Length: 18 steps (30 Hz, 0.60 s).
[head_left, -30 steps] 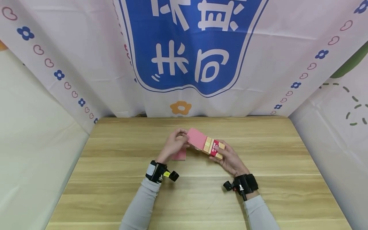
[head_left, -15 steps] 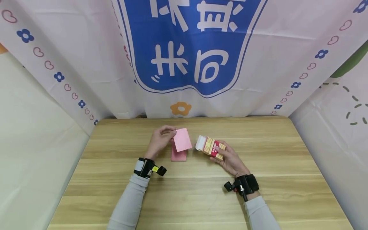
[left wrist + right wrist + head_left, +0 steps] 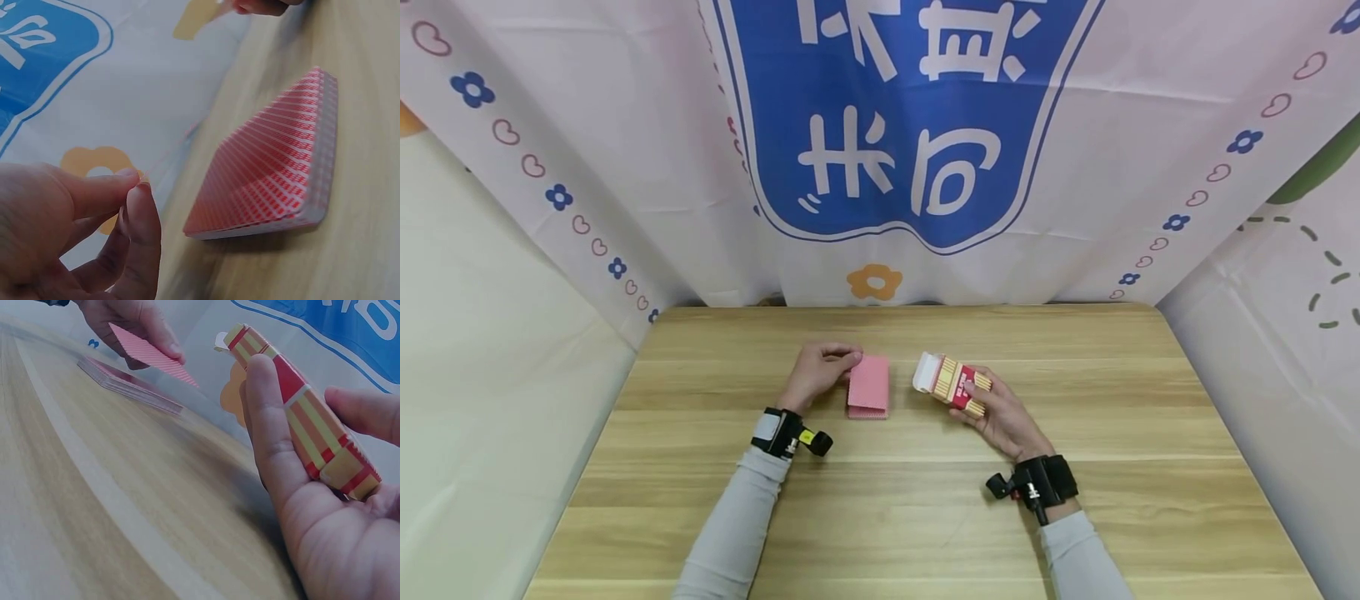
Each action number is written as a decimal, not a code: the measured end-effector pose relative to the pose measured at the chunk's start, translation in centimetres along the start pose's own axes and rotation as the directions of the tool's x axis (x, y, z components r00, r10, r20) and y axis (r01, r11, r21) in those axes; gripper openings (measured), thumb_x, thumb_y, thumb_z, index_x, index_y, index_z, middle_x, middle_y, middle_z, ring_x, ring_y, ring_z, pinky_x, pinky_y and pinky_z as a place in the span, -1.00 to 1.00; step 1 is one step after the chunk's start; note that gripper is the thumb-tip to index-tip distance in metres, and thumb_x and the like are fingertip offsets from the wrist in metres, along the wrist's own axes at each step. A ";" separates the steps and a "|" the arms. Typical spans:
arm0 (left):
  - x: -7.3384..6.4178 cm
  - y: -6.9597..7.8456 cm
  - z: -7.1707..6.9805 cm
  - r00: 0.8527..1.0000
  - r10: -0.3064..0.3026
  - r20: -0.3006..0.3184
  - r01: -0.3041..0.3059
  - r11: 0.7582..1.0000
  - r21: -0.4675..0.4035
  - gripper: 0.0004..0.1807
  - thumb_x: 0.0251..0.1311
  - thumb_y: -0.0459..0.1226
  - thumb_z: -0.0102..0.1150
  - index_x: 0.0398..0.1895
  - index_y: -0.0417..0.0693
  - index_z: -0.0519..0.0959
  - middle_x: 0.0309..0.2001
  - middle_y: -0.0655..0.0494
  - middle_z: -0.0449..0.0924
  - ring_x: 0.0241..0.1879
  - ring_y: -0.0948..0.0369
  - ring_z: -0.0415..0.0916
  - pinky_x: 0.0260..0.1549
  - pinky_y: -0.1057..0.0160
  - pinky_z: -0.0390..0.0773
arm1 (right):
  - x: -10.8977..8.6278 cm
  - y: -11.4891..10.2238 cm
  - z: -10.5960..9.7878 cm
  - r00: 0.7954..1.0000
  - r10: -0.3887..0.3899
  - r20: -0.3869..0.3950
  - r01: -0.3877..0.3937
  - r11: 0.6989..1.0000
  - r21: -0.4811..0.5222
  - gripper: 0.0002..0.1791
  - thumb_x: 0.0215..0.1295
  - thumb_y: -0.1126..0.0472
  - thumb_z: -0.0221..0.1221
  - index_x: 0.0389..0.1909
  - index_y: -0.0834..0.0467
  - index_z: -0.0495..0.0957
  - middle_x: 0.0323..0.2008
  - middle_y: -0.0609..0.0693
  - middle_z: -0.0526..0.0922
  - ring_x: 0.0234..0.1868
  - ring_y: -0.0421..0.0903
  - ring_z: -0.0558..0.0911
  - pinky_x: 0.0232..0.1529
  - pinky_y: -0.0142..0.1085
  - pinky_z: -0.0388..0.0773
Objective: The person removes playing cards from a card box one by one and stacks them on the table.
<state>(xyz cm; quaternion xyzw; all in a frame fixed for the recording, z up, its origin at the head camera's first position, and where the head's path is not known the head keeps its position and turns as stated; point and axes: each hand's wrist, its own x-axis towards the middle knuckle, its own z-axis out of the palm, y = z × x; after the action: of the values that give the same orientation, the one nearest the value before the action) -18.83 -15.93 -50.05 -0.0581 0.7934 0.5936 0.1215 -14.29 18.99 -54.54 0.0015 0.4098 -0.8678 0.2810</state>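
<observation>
My left hand (image 3: 815, 375) pinches a single red-patterned playing card (image 3: 153, 355) by its edge, between thumb and fingers. The card is tilted over a squared deck of playing cards (image 3: 269, 169) lying face down on the table, and in the head view it covers most of the deck. Seen from the left wrist, the card is nearly edge-on. To the right, my right hand (image 3: 1003, 417) holds a red and yellow striped card box (image 3: 946, 382) off the table, its white flap (image 3: 926, 372) open toward the deck. The inside of the box is hidden.
A wood-grain table (image 3: 895, 517) lies under both hands. A white cloth with a blue printed panel (image 3: 895, 167) hangs along the table's back edge, and pale cloth covers both sides. Each wrist wears a black strap with a small camera (image 3: 817, 442).
My left hand has drawn the card away from the box leftward, then turned and lowered it over the deck. The right hand and box stay nearly still.
</observation>
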 end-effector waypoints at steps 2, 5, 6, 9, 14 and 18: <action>0.1 -0.2 0.2 1.000 -0.003 0.005 0.003 1.000 0.015 -0.71 0.46 -0.24 0.35 0.14 -0.15 0.76 0.13 -0.14 0.77 -0.09 0.23 0.76 -0.14 0.28 0.77 | 0.0 0.0 0.0 1.000 0.001 0.001 -0.001 1.000 0.001 -0.55 0.68 0.28 0.04 0.46 0.06 0.22 0.37 0.16 0.43 0.24 0.02 0.69 0.19 -0.18 0.70; 0.2 -0.4 0.4 1.000 -0.008 -0.003 0.008 0.999 0.043 -0.72 0.45 -0.24 0.36 0.12 -0.16 0.76 0.10 -0.14 0.78 -0.14 0.23 0.77 -0.17 0.28 0.77 | 0.0 0.0 0.0 1.000 0.004 0.007 -0.004 1.000 0.007 -0.54 0.68 0.29 0.03 0.47 0.06 0.21 0.37 0.16 0.42 0.24 0.03 0.69 0.19 -0.18 0.69; 0.3 -0.4 0.5 1.000 -0.008 -0.008 0.008 0.999 0.053 -0.73 0.45 -0.24 0.36 0.11 -0.16 0.76 0.10 -0.14 0.78 -0.15 0.23 0.77 -0.18 0.28 0.77 | 0.0 0.0 0.0 1.000 0.005 0.009 -0.005 1.000 0.008 -0.54 0.68 0.29 0.03 0.47 0.07 0.21 0.38 0.16 0.41 0.23 0.03 0.69 0.19 -0.18 0.69; 0.4 -0.6 0.6 1.000 0.003 -0.023 0.000 0.995 0.095 -0.74 0.45 -0.23 0.36 0.09 -0.14 0.78 0.09 -0.13 0.78 -0.16 0.22 0.77 -0.20 0.28 0.77 | 0.0 0.0 0.0 1.000 0.007 0.012 -0.007 1.000 0.008 -0.54 0.68 0.29 0.03 0.48 0.07 0.20 0.38 0.17 0.40 0.23 0.04 0.70 0.19 -0.18 0.70; 0.7 -0.9 0.9 0.998 0.038 -0.043 -0.029 0.982 0.185 -0.77 0.45 -0.21 0.36 0.05 -0.10 0.80 0.05 -0.11 0.79 -0.18 0.20 0.76 -0.25 0.30 0.76 | 0.0 0.0 0.0 1.000 0.003 0.010 -0.003 1.000 0.004 -0.53 0.68 0.28 0.03 0.48 0.07 0.20 0.38 0.18 0.40 0.24 0.03 0.69 0.20 -0.18 0.69; 0.8 -1.0 1.0 0.997 0.051 -0.056 -0.036 0.971 0.237 -0.80 0.44 -0.22 0.37 0.01 -0.08 0.81 0.04 -0.11 0.79 -0.23 0.22 0.75 -0.30 0.32 0.74 | -0.1 0.0 -0.1 1.000 0.001 0.007 -0.001 1.000 0.004 -0.54 0.68 0.29 0.03 0.48 0.08 0.20 0.38 0.18 0.40 0.23 0.03 0.70 0.20 -0.17 0.69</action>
<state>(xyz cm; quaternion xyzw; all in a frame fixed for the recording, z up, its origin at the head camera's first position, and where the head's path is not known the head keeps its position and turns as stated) -19.25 -15.19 -51.48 -0.0441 0.8628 0.4956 0.0899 -14.25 19.06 -54.55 -0.0008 0.4069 -0.8686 0.2828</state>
